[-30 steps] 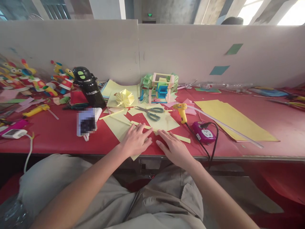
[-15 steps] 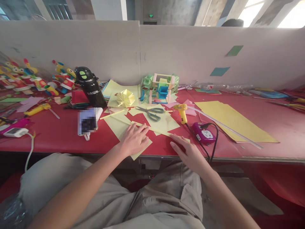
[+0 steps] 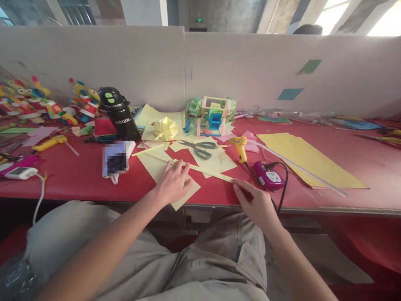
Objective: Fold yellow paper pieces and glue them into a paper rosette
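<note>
right hand (image 3: 255, 200) slid right, fingers together at yellow strip (image 3: 213, 172) end | left hand (image 3: 172, 182) stays flat on yellow paper (image 3: 163, 167)

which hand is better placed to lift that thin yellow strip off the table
Probably the right hand: its fingertips are at the near end of the strip. The left hand lies flat on the yellow sheet.

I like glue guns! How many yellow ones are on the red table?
2: one glue gun stands beside the scissors; another lies far left by the toys. More may be hidden in clutter.
</note>
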### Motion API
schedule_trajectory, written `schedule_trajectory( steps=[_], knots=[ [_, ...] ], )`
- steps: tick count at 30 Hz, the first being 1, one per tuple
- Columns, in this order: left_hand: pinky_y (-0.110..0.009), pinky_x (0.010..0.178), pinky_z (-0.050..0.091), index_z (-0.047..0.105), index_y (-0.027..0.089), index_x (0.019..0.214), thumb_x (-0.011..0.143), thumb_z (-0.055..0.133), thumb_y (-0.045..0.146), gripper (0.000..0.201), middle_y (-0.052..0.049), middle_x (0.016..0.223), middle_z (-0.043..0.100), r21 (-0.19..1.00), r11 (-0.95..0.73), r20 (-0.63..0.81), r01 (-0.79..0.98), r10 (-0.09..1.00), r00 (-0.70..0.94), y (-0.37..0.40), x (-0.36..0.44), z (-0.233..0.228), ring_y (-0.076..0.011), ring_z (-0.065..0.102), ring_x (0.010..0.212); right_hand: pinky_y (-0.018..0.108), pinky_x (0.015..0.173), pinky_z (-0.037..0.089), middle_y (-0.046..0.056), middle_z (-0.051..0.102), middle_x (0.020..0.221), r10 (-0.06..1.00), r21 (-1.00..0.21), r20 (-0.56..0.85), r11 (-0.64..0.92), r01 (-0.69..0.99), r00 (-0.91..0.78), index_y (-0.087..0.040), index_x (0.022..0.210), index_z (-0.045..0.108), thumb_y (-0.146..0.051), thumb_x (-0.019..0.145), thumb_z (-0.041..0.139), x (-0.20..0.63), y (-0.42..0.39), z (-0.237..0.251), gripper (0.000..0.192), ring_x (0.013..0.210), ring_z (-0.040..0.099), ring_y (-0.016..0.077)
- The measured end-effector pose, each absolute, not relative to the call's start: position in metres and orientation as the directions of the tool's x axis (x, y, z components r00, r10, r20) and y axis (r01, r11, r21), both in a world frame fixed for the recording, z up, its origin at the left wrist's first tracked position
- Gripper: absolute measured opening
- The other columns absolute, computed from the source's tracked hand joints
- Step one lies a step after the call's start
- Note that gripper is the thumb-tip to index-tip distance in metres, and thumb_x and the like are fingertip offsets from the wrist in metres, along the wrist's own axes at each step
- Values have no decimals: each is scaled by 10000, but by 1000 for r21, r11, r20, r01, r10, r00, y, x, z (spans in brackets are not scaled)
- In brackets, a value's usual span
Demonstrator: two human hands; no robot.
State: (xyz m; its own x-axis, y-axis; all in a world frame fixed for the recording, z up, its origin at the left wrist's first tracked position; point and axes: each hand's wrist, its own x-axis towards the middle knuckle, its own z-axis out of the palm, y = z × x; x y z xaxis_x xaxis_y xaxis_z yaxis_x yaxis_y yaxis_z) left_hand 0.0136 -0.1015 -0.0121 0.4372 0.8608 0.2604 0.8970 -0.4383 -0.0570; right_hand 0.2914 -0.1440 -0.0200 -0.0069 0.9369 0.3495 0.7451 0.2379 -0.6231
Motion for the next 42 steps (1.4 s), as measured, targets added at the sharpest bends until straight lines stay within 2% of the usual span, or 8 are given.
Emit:
schedule_trajectory(
  steps=[3, 6, 10, 16, 21, 30, 36, 42],
  knots=[
    [-564, 1188, 249, 494, 123, 1414, 980, 337, 351, 515, -186, 1429, 532, -38, -428, 263, 903, 868, 422, -102, 13, -12, -330, 467, 1359, 386, 883, 602, 73, 779, 1048, 925, -598, 380, 260, 758, -18, -218, 1085, 752, -379, 921, 525, 291, -144, -23, 323, 922, 751, 261],
    [-562, 1175, 278, 496, 154, 1421, 977, 358, 380, 518, -159, 1458, 518, -14, -406, 261, 914, 881, 396, -102, 12, -13, -356, 435, 1379, 386, 905, 594, 69, 776, 1064, 922, -582, 387, 268, 768, -29, -221, 1090, 748, -373, 921, 519, 291, -144, -24, 323, 939, 750, 256],
    [-530, 1148, 329, 507, 142, 1413, 981, 352, 377, 516, -169, 1434, 535, -14, -418, 253, 908, 877, 408, -101, 11, -12, -350, 446, 1368, 380, 920, 588, 70, 771, 1084, 930, -579, 366, 253, 775, -30, -220, 1108, 743, -378, 925, 517, 292, -145, -23, 331, 985, 741, 259],
    [-542, 1165, 295, 499, 126, 1411, 984, 350, 363, 511, -188, 1422, 541, -28, -417, 246, 909, 878, 410, -102, 14, -10, -330, 452, 1372, 391, 950, 579, 74, 770, 1092, 930, -594, 367, 266, 759, -39, -208, 1099, 745, -367, 923, 522, 292, -145, -22, 325, 1013, 735, 261],
    [-518, 1129, 352, 509, 117, 1396, 978, 373, 362, 503, -192, 1367, 558, -23, -437, 241, 899, 870, 429, -100, 12, -8, -336, 485, 1325, 406, 948, 584, 68, 774, 1076, 923, -574, 383, 277, 771, -46, -223, 1094, 749, -357, 922, 523, 292, -145, -22, 314, 993, 742, 262],
    [-457, 1048, 454, 546, 157, 1345, 979, 385, 378, 457, -167, 1287, 550, 56, -447, 222, 893, 877, 425, -95, 8, -2, -312, 553, 1224, 442, 994, 563, 107, 737, 1178, 889, -491, 448, 330, 806, -91, -202, 1169, 720, -338, 937, 505, 287, -146, -28, 344, 1104, 702, 282],
    [-429, 953, 499, 542, 72, 1242, 969, 391, 386, 443, -186, 1190, 551, 75, -415, 205, 907, 896, 394, -96, 8, -2, -306, 596, 1092, 409, 986, 562, 108, 736, 1174, 892, -498, 446, 319, 807, -77, -183, 1175, 708, -337, 948, 491, 287, -147, -30, 349, 1111, 693, 266],
    [-463, 968, 480, 526, 81, 1270, 961, 395, 362, 438, -193, 1196, 546, 34, -437, 231, 899, 878, 418, -97, 9, -5, -325, 563, 1124, 461, 979, 551, 104, 722, 1207, 894, -453, 435, 315, 834, -102, -198, 1204, 695, -345, 951, 483, 289, -148, -31, 362, 1139, 673, 284]
  ],
)
